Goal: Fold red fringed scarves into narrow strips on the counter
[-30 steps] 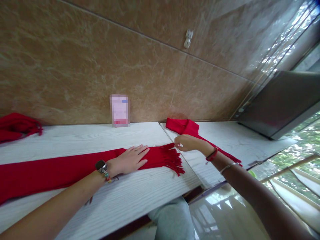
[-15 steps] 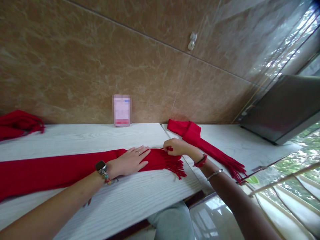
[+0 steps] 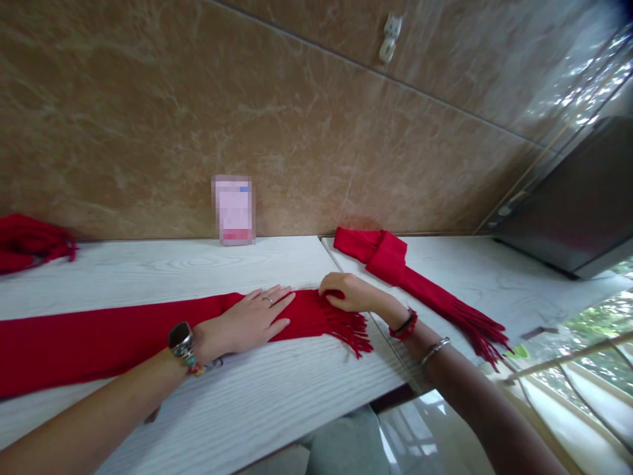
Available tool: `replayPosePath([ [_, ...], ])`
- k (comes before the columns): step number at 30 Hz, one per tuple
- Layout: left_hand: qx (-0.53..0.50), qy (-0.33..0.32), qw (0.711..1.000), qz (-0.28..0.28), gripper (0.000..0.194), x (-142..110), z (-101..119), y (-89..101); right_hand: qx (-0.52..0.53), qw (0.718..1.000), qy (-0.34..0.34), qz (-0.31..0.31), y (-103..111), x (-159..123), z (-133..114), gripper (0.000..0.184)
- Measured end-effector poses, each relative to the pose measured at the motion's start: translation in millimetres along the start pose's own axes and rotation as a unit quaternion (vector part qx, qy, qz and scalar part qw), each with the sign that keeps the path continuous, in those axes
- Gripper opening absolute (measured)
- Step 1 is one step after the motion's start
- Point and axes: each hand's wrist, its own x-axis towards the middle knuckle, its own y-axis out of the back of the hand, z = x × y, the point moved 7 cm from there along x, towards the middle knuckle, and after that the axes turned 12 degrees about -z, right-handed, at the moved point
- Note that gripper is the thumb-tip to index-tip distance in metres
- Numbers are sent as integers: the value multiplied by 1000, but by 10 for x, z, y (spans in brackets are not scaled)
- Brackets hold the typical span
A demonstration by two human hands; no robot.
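A long red scarf (image 3: 133, 340) lies stretched flat across the white table, running out of view on the left. My left hand (image 3: 247, 320) rests palm down on it, fingers spread, near its right end. At the scarf's fringed end (image 3: 349, 330), my right hand (image 3: 346, 290) is curled, with thumb and fingertips pinched at the upper corner where the fringe begins. The fingertips are partly hidden. A second red scarf (image 3: 390, 257), folded over at its top, lies beyond my right hand with its fringe toward the right.
Another bunched red scarf (image 3: 32, 244) lies at the far left by the wall. A blurred pink-white card (image 3: 234, 211) leans against the brown marbled wall (image 3: 148, 132). A dark grey box-like object (image 3: 573, 198) stands at the right end of the white table (image 3: 277, 389).
The view has shifted slightly. My right hand's fingers have moved a little at the fringe corner, while my left hand stays flat on the scarf.
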Motion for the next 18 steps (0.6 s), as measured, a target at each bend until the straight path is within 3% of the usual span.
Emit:
replayPosePath([
  [6, -7, 4, 1000, -17, 55, -11, 3, 3, -92, 986, -118, -68, 8, -210, 317, 18],
  [9, -9, -4, 1000, -4, 54, -1, -2, -1, -65, 992, -108, 13, 171, -298, 316, 17],
  [12, -9, -4, 1000, -1, 55, 12, -12, -19, -15, 994, -29, 105, 273, -245, 100, 17],
  [15, -13, -1, 1000, 2, 56, 15, -12, -17, -9, 999, 10, 42, 129, -67, -99, 16],
  [18, -8, 6, 1000, 1, 55, 12, -2, -6, -41, 998, -17, -33, -8, 21, -126, 16],
])
